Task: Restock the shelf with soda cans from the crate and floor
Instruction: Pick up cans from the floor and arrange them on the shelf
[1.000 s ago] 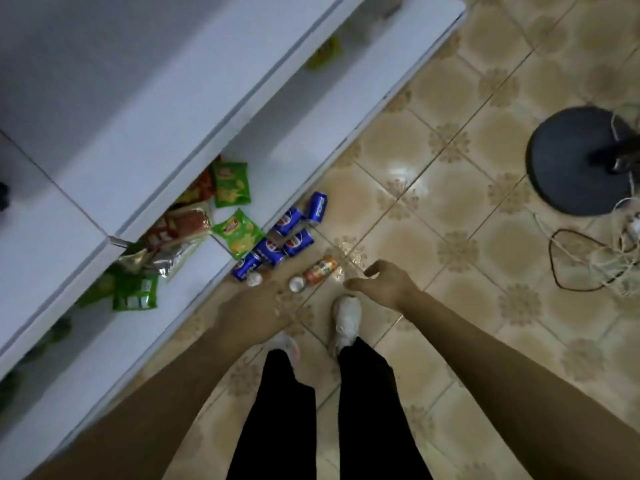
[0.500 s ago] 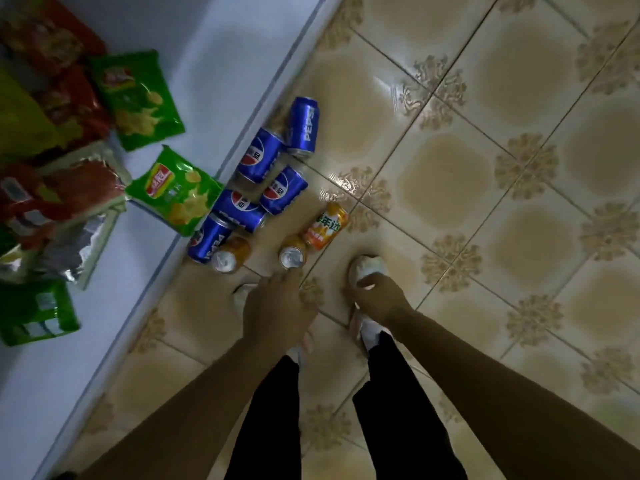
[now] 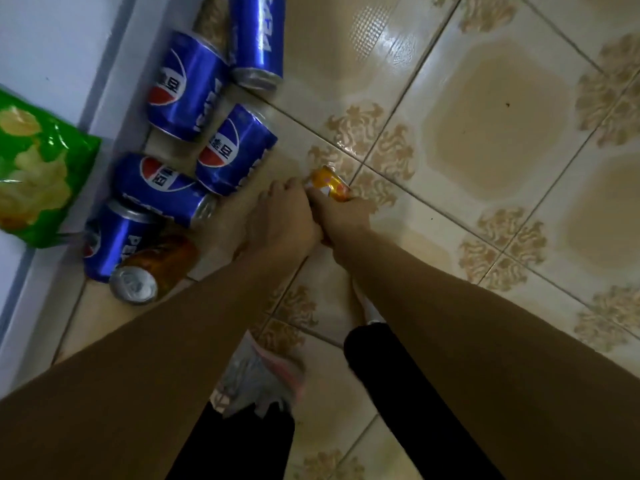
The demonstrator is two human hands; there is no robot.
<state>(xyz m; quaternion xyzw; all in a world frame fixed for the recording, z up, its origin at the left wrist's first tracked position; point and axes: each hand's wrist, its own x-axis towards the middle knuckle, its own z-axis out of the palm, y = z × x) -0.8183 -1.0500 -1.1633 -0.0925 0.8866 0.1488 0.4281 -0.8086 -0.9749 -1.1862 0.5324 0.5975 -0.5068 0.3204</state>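
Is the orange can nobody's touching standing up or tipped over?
Tipped over. The loose orange can lies on its side on the floor, silver top sideways, against a blue can. The right hand grips a second orange can.

blue cans (image 3: 187, 88), upper left: shiny metal, silver rims | floor tiles (image 3: 485, 116): glazed, glossy, smooth | chip bag (image 3: 38, 174), left edge: glossy crinkled plastic | shelf base (image 3: 52, 46): smooth matt white | trousers (image 3: 398, 393): matt black cloth

blue cans (image 3: 187, 88): 5 | orange cans (image 3: 157, 266): 2 | chip bag (image 3: 38, 171): 1
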